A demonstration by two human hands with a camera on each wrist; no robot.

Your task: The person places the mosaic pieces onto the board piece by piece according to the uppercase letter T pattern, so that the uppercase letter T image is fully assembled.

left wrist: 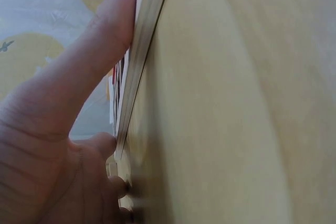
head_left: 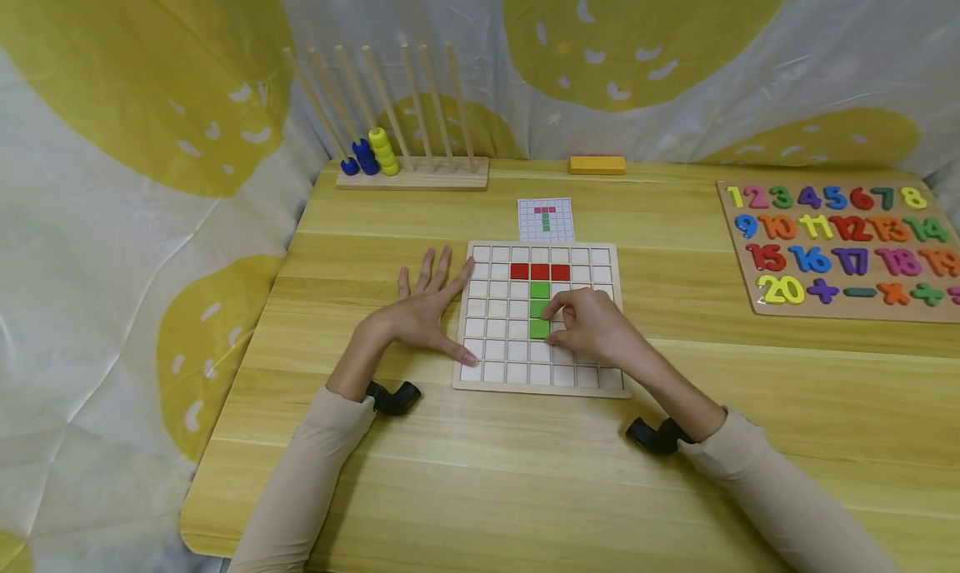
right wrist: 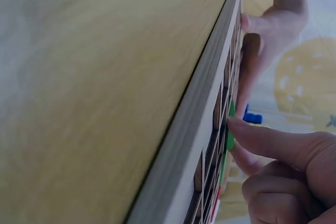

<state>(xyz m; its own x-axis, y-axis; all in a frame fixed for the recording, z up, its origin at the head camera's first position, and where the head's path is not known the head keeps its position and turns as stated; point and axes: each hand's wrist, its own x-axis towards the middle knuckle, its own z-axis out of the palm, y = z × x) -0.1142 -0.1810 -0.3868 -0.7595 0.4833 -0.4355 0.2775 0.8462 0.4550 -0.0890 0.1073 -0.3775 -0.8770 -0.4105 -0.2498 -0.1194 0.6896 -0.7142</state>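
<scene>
A square wooden grid board (head_left: 540,390) lies on the table, its cells mostly white. Three red tiles (head_left: 540,271) form a row near its top, and green tiles (head_left: 539,290) run down from the middle one. My right hand (head_left: 594,327) pinches the lowest green tile (head_left: 538,330) between thumb and index finger; the right wrist view shows this tile (right wrist: 231,132) at the board's surface. Fingers spread, my left hand (head_left: 422,313) rests along the board's left side, thumb at the lower left corner and index finger by the upper edge.
Just behind the board lies a printed pattern card (head_left: 546,230) with a red and green T. A peg stand (head_left: 450,180) with blue and yellow beads stands back left. An orange block (head_left: 597,166) sits by the curtain; a number puzzle board (head_left: 825,309) is at right.
</scene>
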